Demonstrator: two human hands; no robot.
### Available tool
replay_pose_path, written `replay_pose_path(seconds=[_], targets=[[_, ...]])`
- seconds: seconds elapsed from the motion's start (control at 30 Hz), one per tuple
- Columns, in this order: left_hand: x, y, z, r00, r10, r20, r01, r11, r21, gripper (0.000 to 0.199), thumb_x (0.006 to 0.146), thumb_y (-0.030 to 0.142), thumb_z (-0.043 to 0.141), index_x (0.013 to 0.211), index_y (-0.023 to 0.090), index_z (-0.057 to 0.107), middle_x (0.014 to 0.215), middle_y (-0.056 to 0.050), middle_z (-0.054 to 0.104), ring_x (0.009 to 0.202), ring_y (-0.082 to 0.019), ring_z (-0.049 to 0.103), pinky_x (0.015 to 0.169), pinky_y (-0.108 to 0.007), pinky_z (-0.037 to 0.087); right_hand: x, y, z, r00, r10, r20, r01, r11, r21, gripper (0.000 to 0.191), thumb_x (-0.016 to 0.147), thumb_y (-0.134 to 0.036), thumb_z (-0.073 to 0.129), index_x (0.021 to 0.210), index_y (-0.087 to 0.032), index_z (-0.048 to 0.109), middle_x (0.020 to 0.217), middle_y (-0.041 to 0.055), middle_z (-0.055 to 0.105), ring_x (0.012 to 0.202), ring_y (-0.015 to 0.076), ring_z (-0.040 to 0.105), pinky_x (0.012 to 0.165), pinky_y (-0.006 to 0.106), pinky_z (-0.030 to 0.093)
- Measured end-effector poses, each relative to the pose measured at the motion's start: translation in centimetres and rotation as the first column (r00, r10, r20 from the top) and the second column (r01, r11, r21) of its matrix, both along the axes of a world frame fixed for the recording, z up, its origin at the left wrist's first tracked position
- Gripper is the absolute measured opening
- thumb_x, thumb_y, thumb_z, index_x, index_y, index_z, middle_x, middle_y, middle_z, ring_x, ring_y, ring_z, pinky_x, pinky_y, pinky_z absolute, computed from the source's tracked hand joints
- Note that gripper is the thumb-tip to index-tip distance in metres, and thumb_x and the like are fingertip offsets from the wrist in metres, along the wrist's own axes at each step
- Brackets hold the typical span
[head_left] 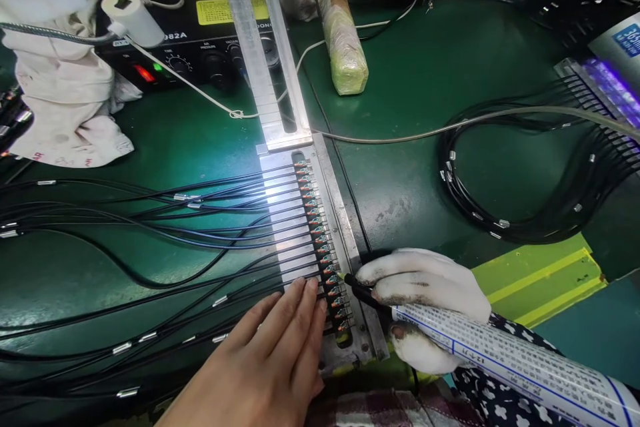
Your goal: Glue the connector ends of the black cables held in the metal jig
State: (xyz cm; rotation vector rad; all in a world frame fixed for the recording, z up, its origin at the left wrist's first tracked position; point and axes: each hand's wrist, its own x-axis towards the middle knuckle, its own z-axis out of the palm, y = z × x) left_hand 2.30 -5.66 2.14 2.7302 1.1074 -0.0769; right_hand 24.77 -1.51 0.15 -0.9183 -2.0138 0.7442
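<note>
My bare left hand lies with outstretched fingers on the near end of a metal fixture, over some of its black cables. The cables lie side by side across the fixture, their small copper-coloured stripped ends and circuit pieces in a row along the slot. In a white, stained glove, my right hand grips a white printed glue syringe with a black front end. Its greenish tip points at the row, just right of my left fingertips. Whether it touches a piece is hard to see.
Behind the fixture stands a black dispenser box with knobs and a red light. A slotted metal bar extends back from the fixture. A wrapped block, coiled cables and a purple-lit lamp are farther right. A thin hose crosses the green table.
</note>
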Motion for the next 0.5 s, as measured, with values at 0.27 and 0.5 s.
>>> replay_pose_path(seconds=[0.27,0.5], targets=[[0.03,-0.06,-0.02,1.0,-0.006,0.0,0.006,1.0,-0.01,0.051,0.085,0.038,0.033,0.125,0.009,0.041,0.12,-0.014,0.042,0.116,-0.02,0.034,0.098,-0.033,0.027,-0.02,0.27,0.19,1.0,-0.004,0.025,0.005,1.0,-0.004,0.023,0.058,-0.023,0.053,0.077,-0.011,0.055,0.088,0.0002,0.056,0.088,0.0018,0.054,0.072,0.018,0.05],[0.07,-0.12,0.05,1.0,-0.009,0.002,0.009,1.0,-0.009,0.05,0.084,0.037,0.033,0.126,0.01,0.041,0.12,-0.014,0.042,0.116,-0.02,0.034,0.098,-0.033,0.027,-0.01,0.18,0.08,1.0,-0.009,0.024,0.009,1.0,0.014,0.025,0.057,-0.026,0.055,0.077,-0.011,0.055,0.089,-0.0003,0.057,0.089,0.002,0.054,0.072,0.018,0.05]])
